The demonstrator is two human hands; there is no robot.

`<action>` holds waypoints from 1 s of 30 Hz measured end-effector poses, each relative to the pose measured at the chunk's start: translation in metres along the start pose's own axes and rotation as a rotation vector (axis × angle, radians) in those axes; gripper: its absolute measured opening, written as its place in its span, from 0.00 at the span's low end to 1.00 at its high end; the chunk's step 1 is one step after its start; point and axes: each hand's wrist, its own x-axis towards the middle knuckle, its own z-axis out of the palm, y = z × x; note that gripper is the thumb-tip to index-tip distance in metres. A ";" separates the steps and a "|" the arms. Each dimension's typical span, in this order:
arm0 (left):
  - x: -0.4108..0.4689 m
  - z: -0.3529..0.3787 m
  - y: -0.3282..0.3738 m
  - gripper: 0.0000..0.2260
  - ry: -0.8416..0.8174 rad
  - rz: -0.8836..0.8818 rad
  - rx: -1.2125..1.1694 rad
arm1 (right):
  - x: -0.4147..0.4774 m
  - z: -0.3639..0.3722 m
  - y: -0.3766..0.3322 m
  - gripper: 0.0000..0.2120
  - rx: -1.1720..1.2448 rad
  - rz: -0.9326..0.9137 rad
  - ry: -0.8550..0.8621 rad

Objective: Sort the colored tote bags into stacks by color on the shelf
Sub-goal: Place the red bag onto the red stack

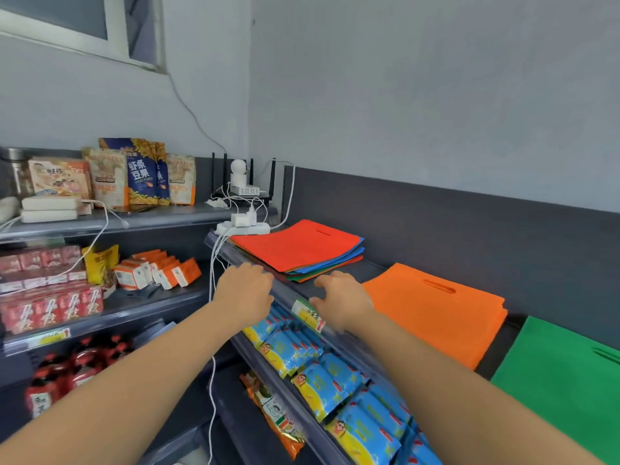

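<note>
A person's two bare hands reach for the front edge of the top shelf point(369, 266) in a shop corner. The left hand point(243, 292) is at the shelf's front rail with its fingers bent forward and their tips hidden, so it cannot be told whether it grips anything. The right hand point(342, 298) hovers over the rail, fingers loosely spread and holding nothing.

On the side shelves at far left stand snack bags point(141, 176), with red cartons point(50, 307) and orange-and-white boxes point(157, 273) on the level below and dark bottles point(77, 367) lower still. In the corner sits a router point(245, 189), and a white power strip point(243, 226) lies at the left end of the top shelf, a white cable point(212, 380) hanging down from it.

Just beside the power strip and just beyond both hands lies a mixed stack of tote bags point(295, 250), red on top with blue, green and orange edges showing beneath. To its right, apart from it on the same shelf, lies an orange stack point(436, 313), handle slot facing up. Farther right lies a green tote bag point(563, 380), cut by the frame edge. Blue-and-yellow snack packets point(318, 370) fill the shelf below.
</note>
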 end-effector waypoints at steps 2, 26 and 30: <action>0.017 0.008 -0.009 0.13 0.001 -0.012 0.000 | 0.027 0.005 -0.002 0.20 -0.005 -0.025 -0.003; 0.174 0.128 -0.127 0.23 0.078 0.086 -0.200 | 0.192 0.052 -0.018 0.11 0.044 0.147 0.158; 0.196 0.134 -0.131 0.30 0.125 0.036 -0.198 | 0.184 0.047 -0.002 0.09 -0.007 0.197 0.217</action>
